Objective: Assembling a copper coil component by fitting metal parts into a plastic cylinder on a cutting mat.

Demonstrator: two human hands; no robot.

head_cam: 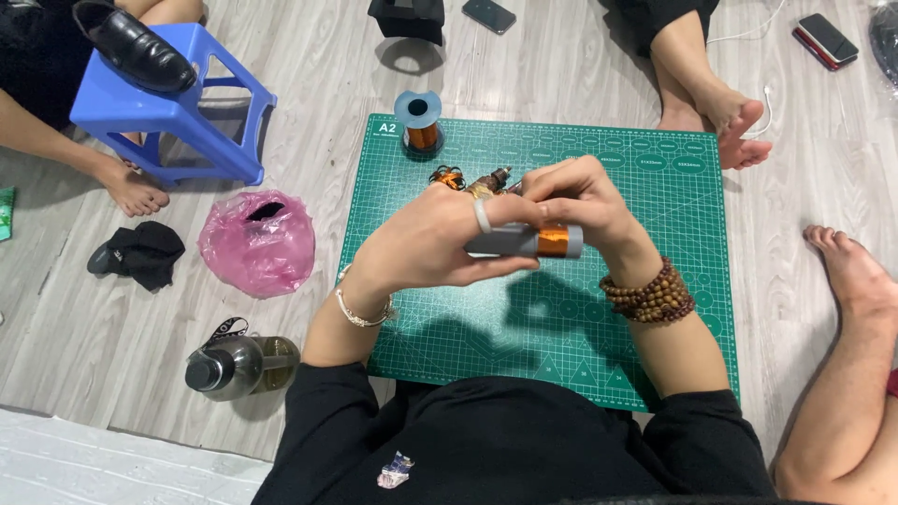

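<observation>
My left hand (426, 245) grips a grey tube (500, 240) with a band of copper wire (552, 241) wound round its right end. My right hand (580, 201) closes over that wound end from above, fingers curled on the tube. Both hands hover over a green cutting mat (599, 318). Behind the hands on the mat lie a small tangle of copper wire (447, 176) and a brownish part (488, 181), partly hidden by my fingers. A blue spool of copper wire (419, 122) stands at the mat's far left corner.
A pink plastic bag (257, 241), a black cloth (140, 252) and a metal flask (236, 365) lie left of the mat. A blue stool (173, 98) carries a black shoe (136, 45). Other people's feet (725, 117) and leg (847, 355) border the mat; phones (488, 14) lie beyond.
</observation>
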